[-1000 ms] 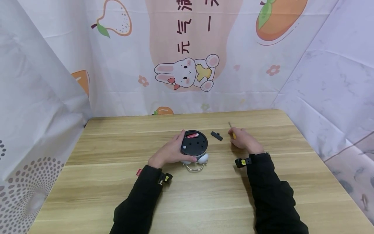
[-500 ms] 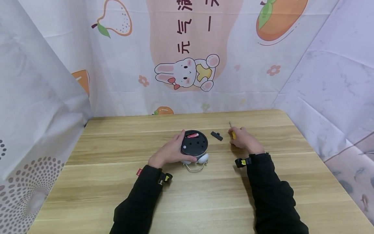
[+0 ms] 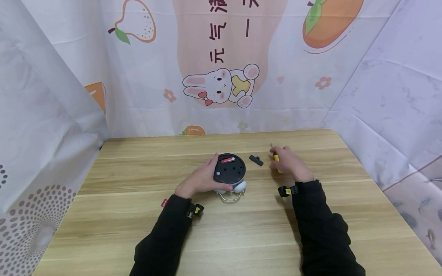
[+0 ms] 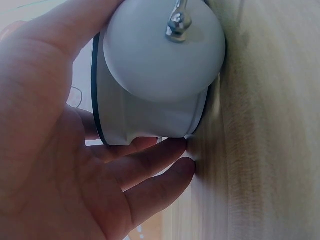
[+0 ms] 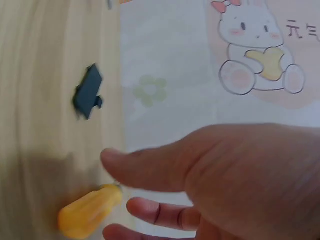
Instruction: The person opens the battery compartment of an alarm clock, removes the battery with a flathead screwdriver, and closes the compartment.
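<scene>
A round twin-bell alarm clock [image 3: 230, 175] lies face down on the table, its black back upward and a red-and-silver battery [image 3: 228, 160] in the open compartment. My left hand [image 3: 203, 179] grips it, fingers along its left side and thumb near the bells; a white bell [image 4: 165, 55] fills much of the left wrist view. A screwdriver with a yellow handle [image 5: 87, 215] rests on the table beneath my right hand [image 3: 291, 165]. Thumb and fingers there stand apart, off the handle. The small black battery cover [image 3: 256, 160] lies between clock and screwdriver.
The wooden table [image 3: 241, 237] has its back edge just beyond the screwdriver tip. A white printed curtain [image 3: 138, 84] hangs behind it, with more cloth at both sides. Black cameras are strapped on both wrists.
My right hand has loosened from the screwdriver and lifted slightly, uncovering more of its yellow handle. My left hand, the clock and the battery cover stay put.
</scene>
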Tool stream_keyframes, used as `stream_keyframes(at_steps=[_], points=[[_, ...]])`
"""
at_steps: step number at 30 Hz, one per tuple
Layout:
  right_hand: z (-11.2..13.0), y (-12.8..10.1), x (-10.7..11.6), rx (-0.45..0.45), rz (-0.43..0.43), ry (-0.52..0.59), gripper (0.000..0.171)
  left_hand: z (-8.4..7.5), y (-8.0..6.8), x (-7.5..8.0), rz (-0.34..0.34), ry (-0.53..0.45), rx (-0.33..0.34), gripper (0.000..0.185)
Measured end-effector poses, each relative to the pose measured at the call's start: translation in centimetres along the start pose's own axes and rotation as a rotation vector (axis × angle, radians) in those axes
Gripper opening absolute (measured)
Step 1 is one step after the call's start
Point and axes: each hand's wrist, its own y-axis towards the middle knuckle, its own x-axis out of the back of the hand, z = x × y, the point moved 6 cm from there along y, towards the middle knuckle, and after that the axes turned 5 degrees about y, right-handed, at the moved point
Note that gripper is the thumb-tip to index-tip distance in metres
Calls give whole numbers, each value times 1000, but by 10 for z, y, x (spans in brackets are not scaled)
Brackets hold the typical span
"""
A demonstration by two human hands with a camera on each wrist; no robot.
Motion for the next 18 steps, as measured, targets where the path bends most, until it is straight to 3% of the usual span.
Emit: stream_keyframes(at_steps=[9, 18], points=[[30, 5, 6, 194, -45, 62, 40, -1, -1, 1, 3, -4, -1, 132], [61, 8, -3, 370, -114, 83, 32, 0, -1, 0, 0, -11, -1, 132]])
